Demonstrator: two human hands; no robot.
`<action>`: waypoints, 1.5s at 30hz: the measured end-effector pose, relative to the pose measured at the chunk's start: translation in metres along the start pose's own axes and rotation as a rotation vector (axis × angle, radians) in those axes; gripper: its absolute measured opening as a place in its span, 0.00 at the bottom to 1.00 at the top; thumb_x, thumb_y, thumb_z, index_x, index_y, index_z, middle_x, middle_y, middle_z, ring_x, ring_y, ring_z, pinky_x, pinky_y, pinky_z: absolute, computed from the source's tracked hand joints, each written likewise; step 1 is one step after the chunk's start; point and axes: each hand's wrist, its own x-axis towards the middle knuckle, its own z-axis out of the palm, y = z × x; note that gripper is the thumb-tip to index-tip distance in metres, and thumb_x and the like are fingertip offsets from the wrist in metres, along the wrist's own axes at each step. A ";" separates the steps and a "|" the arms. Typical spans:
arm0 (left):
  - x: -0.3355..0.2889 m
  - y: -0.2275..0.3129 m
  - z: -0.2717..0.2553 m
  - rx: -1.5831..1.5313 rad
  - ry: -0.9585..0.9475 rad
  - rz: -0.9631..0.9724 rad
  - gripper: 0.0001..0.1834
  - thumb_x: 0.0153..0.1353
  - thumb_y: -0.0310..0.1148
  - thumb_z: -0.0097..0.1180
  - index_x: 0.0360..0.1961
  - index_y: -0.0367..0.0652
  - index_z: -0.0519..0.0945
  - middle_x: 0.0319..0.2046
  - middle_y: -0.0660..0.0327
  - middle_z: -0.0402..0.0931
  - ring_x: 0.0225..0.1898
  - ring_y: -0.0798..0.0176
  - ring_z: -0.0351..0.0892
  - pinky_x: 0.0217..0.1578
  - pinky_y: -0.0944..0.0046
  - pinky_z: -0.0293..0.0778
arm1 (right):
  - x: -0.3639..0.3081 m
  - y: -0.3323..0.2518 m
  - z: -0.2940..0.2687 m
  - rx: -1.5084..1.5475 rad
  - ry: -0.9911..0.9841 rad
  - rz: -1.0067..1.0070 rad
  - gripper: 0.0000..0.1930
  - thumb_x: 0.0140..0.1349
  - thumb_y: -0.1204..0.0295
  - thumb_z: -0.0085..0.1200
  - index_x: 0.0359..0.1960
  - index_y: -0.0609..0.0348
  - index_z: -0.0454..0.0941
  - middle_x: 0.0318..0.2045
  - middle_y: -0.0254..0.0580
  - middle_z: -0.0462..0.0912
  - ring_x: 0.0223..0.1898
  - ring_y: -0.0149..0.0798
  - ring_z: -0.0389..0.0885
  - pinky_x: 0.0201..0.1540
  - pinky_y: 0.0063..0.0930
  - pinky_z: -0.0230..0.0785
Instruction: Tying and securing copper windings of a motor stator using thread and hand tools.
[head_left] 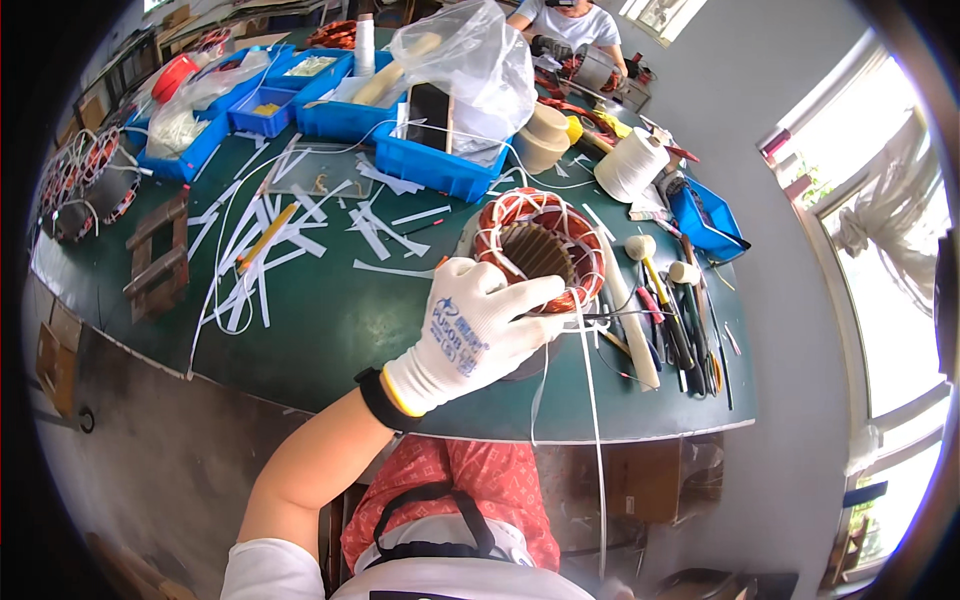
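My left hand (470,322), in a white knitted glove with blue print, grips the near left rim of a motor stator (590,262). Its thumb and fingers bend over the winding end, and the fingertips touch the near side of the coil. Red-copper windings, bound with white lacing cord, ring a ribbed metal bore (536,250) that faces up toward me. From the coil's near right edge a long white lacing cord (594,420) runs down past the table edge to the bottom of the picture. My right hand is out of view.
Right of the stator lie a white mallet (640,247), a pale rod (638,350) and several hand tools. White insulation strips (262,250) and a wooden frame (158,255) lie left. Blue bins (440,168) and a thread cone (632,167) stand behind. Another person (590,28) works across the table.
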 end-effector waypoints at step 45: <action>0.001 0.020 0.005 -0.131 -0.123 -0.128 0.12 0.47 0.20 0.66 0.34 0.44 0.82 0.45 0.52 0.82 0.35 0.56 0.85 0.34 0.65 0.80 | -0.161 -0.229 -0.451 0.782 1.620 -0.466 0.19 0.57 0.67 0.61 0.51 0.57 0.80 0.34 0.50 0.86 0.39 0.50 0.85 0.39 0.40 0.73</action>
